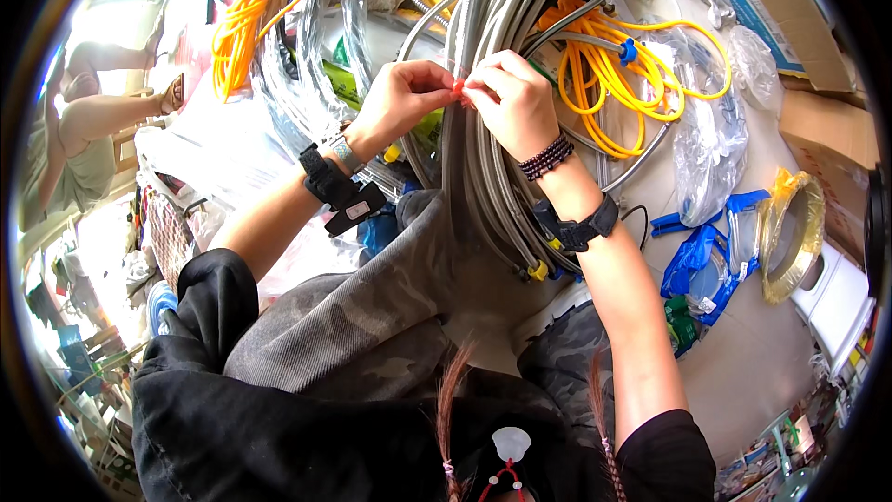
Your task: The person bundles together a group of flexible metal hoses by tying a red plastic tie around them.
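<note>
A thick bundle of grey braided hoses stands before me, fanned out at its top and bottom. Around its upper part runs a thin red tie, probably string or plastic cord. My left hand pinches the tie between thumb and forefinger from the left. From the right, my right hand pinches the same red tie, its fingertips almost touching the left ones. How the tie is knotted is hidden by the fingers. A yellow fitting shows at the bundle's lower end.
Coiled yellow hoses lie right of the bundle, and more yellow hose hangs upper left. Clear-wrapped hoses are beside it. At right are a blue package, a gold-wrapped coil, cardboard boxes and a white stool. Another person sits at far left.
</note>
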A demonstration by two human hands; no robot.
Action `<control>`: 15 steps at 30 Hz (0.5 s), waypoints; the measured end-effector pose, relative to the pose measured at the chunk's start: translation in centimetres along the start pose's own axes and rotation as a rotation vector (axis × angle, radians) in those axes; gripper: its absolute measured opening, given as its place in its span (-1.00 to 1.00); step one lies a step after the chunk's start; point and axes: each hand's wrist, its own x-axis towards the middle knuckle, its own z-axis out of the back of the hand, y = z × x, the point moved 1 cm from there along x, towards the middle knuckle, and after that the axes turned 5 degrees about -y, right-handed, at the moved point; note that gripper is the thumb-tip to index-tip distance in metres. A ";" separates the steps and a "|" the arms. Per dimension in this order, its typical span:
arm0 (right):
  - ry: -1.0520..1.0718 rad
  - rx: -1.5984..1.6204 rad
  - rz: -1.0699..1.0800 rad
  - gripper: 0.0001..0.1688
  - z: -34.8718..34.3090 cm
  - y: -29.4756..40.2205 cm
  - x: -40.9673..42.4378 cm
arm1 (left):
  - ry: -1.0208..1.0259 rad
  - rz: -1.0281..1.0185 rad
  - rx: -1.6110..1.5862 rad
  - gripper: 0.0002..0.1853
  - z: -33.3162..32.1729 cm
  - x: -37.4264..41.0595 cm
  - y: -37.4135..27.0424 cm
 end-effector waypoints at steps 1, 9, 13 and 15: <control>-0.007 -0.010 0.023 -0.94 0.0 0.1 0.0 | -0.007 -0.003 0.021 -0.90 0.1 0.1 0.2; 0.002 0.011 0.032 -0.97 -0.3 0.0 -0.8 | 0.014 -0.019 -0.121 -0.90 0.1 0.1 0.5; 0.027 -0.018 0.054 -0.93 -0.3 0.1 -1.0 | 0.041 0.059 -0.045 -0.87 0.6 0.0 0.5; 0.039 -0.041 0.059 -0.90 -0.3 0.1 -1.1 | 0.037 0.074 -0.025 -0.86 0.7 0.0 0.6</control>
